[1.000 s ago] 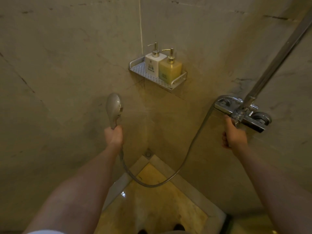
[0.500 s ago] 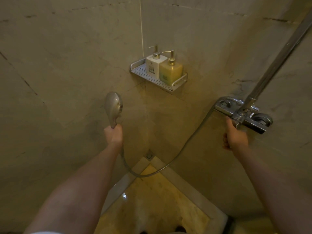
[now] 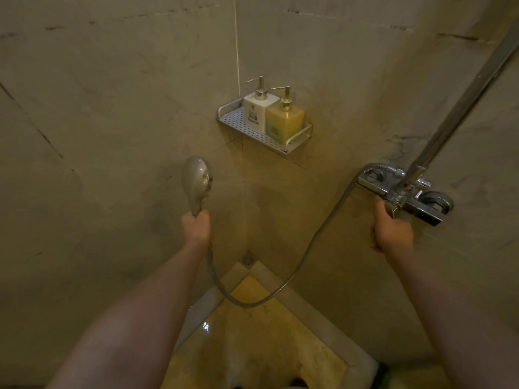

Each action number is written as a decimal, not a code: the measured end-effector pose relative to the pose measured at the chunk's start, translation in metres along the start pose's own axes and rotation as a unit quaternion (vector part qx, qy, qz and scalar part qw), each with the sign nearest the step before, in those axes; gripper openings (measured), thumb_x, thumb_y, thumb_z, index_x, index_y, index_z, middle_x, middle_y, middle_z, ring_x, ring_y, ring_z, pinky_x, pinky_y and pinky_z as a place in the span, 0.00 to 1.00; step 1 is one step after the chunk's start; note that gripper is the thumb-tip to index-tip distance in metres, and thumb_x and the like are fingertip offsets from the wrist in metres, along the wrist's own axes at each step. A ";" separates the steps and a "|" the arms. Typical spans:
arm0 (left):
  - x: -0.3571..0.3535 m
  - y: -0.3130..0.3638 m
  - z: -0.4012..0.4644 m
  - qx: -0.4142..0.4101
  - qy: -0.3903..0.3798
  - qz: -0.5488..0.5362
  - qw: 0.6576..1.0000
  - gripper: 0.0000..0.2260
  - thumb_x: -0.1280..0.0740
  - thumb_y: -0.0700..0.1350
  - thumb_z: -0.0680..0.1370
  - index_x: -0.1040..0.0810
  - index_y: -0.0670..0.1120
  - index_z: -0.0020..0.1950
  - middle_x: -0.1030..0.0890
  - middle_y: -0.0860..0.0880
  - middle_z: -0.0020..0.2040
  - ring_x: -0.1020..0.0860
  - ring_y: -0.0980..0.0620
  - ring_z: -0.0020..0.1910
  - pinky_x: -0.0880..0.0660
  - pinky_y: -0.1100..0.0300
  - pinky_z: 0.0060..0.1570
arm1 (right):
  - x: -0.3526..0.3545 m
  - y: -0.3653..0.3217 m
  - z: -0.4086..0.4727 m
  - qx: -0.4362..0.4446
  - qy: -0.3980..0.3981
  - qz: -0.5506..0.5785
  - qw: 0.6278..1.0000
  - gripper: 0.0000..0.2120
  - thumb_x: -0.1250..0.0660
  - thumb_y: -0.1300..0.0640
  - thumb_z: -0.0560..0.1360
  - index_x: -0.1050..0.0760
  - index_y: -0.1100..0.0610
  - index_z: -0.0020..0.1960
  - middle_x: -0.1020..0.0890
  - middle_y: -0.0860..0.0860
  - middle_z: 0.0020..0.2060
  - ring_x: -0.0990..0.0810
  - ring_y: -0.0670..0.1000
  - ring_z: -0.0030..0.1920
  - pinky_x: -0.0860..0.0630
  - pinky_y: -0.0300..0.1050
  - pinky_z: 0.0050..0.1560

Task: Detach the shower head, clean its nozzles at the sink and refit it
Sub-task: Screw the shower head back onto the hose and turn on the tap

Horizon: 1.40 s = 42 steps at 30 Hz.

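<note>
A chrome shower head (image 3: 196, 179) stands upright in front of the left wall, its rounded back towards me and its nozzle face turned away to the right. My left hand (image 3: 196, 226) is closed round its handle. A metal hose (image 3: 283, 287) hangs from the handle in a loop above the floor and rises to the chrome mixer valve (image 3: 404, 193) on the right wall. My right hand (image 3: 391, 230) is just below the valve, fingers curled on its lower lever.
A perforated metal corner shelf (image 3: 297, 138) holds a white pump bottle (image 3: 258, 110) and a yellow pump bottle (image 3: 285, 120). A chrome riser pipe (image 3: 460, 105) slants up from the valve. A floor drain (image 3: 248, 259) sits in the corner, with yellowish wet floor below.
The hose loop has lifted and tightened a little. Both hands keep their holds almost unmoved; the view has tilted slightly.
</note>
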State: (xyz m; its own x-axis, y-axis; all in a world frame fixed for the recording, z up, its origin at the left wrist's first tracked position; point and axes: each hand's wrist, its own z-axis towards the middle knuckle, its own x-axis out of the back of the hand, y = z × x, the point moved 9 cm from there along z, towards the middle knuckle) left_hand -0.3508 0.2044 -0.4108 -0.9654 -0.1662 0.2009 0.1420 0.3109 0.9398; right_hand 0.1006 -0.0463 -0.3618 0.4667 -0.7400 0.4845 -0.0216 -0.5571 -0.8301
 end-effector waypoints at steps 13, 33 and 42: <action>-0.039 0.001 -0.026 -0.007 -0.050 0.011 0.999 0.08 0.35 0.42 0.73 0.27 0.41 0.35 0.28 0.43 0.28 0.29 0.46 0.25 0.34 0.62 0.22 | 0.011 -0.008 -0.005 0.080 0.080 -0.067 0.991 0.37 0.42 0.21 0.64 0.25 0.57 0.32 0.22 0.53 0.31 0.23 0.54 0.32 0.25 0.49 0.39; -0.124 0.054 -0.124 -0.051 -0.232 -0.006 0.971 0.10 0.32 0.41 0.77 0.28 0.44 0.37 0.29 0.46 0.24 0.30 0.51 0.21 0.31 0.60 0.26 | -0.005 0.005 0.010 0.111 -0.009 0.075 0.991 0.38 0.39 0.21 0.63 0.23 0.59 0.32 0.20 0.54 0.26 0.21 0.52 0.28 0.24 0.51 0.36; -0.179 0.127 -0.218 -0.119 -0.454 -0.088 0.879 0.05 0.39 0.47 0.85 0.32 0.46 0.54 0.24 0.50 0.35 0.25 0.53 0.29 0.27 0.63 0.27 | 0.044 -0.016 -0.040 0.218 0.087 0.014 0.972 0.25 0.28 0.40 0.72 0.25 0.58 0.59 0.21 0.55 0.54 0.22 0.57 0.55 0.24 0.54 0.56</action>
State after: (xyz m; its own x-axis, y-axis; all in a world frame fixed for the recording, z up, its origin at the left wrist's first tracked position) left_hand -0.1122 0.0695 -0.2671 -0.7381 0.6568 -0.1542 -0.0890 0.1319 0.9873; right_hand 0.0858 -0.0852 -0.3159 0.3132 -0.8269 0.4671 0.3615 -0.3510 -0.8638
